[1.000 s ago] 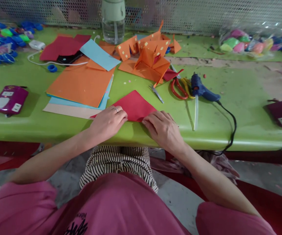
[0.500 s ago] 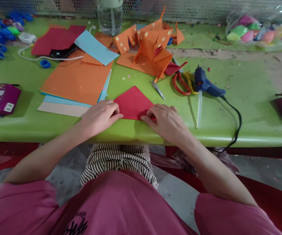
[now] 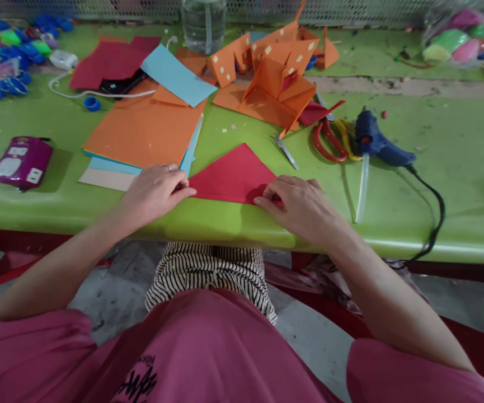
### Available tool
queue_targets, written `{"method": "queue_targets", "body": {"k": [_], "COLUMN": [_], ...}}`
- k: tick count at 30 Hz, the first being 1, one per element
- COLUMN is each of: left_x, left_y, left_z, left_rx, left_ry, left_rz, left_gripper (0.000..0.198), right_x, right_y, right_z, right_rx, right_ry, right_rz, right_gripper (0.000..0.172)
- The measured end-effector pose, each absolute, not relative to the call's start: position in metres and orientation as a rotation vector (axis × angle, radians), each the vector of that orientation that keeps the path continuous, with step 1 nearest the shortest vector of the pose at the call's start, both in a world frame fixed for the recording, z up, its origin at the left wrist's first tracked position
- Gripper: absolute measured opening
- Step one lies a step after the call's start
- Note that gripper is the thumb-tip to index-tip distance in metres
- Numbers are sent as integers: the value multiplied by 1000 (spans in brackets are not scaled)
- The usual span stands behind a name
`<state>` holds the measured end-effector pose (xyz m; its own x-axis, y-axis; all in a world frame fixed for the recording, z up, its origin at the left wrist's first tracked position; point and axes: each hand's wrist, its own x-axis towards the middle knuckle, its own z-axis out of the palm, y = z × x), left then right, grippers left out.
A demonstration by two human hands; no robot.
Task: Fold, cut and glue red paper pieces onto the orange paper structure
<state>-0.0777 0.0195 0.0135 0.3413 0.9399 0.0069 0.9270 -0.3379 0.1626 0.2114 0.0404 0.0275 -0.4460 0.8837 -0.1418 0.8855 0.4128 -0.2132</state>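
Observation:
A red sheet of paper [image 3: 235, 173], folded into a triangle, lies at the front of the green table with its point facing away from me. My left hand [image 3: 158, 187] pinches the triangle's left corner between thumb and fingers. On the right side, my right hand [image 3: 296, 201] is closed over the paper's other corner, thumb along the folded near edge. That right corner is mostly hidden under the fingers. Just beyond the paper lie small silver tweezers or scissors [image 3: 286, 152]; I cannot tell which.
Left of the triangle is a stack of orange paper [image 3: 141, 134] with blue sheets. Folded orange paper pieces [image 3: 267, 101], red-handled scissors [image 3: 329, 143] and a blue glue gun [image 3: 380, 140] with a black cord lie beyond and right. A purple pack [image 3: 21, 162] sits left.
My left hand has slid left along the near edge to the triangle's corner, uncovering more red paper. My right hand keeps its hold. The whole view has shifted slightly.

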Motion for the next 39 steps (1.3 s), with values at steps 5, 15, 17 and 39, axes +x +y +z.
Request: {"method": "queue_targets", "body": {"k": [5,15,17,39], "left_x": [-81,-86,-89,-92], "left_y": [9,9,11,16], "left_z": [6,2,0,-2], "left_rx": [2604,2651,2691,2701], "left_ry": [1859,1892,1875,1876], "left_rz": [195,210,204,241], "left_gripper": [29,31,33,35], "right_x": [214,212,212,241], "right_y": [42,43,43,45], "right_z": [24,26,25,27], "right_rx": [1630,1655,1648,1591], "right_ry": [2708,2656,2672,2626], "right_rz": [-382,-433,-417,-380], "right_gripper": [24,23,23,25]}}
